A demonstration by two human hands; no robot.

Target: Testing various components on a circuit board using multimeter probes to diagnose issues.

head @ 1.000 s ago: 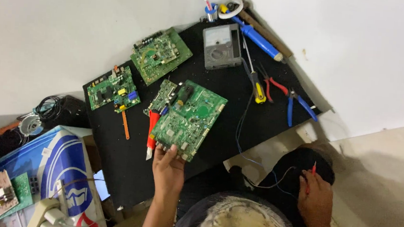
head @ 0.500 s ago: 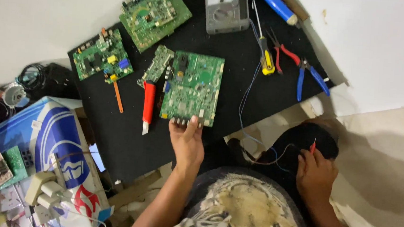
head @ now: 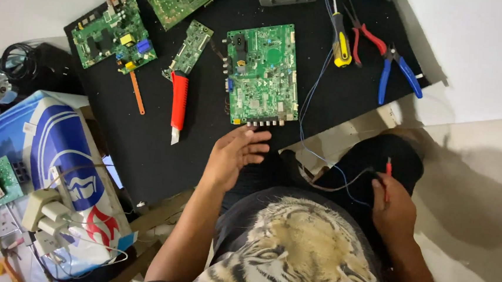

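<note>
L hand | at green board edge (fingers loose) | R hand grips red probe

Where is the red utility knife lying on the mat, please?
The red utility knife lies on the black mat, left of the large green circuit board and beyond the left hand.

A flat black rectangular work mat lies at an angle on a pale, off-white surface that fills the upper left and upper right corners. To the lower right the light beige floor carries soft grey shadows. At the left edge a blue, white and red printed carton sits among loose clutter and cables. The light is even and dim, with no window visible.
</note>
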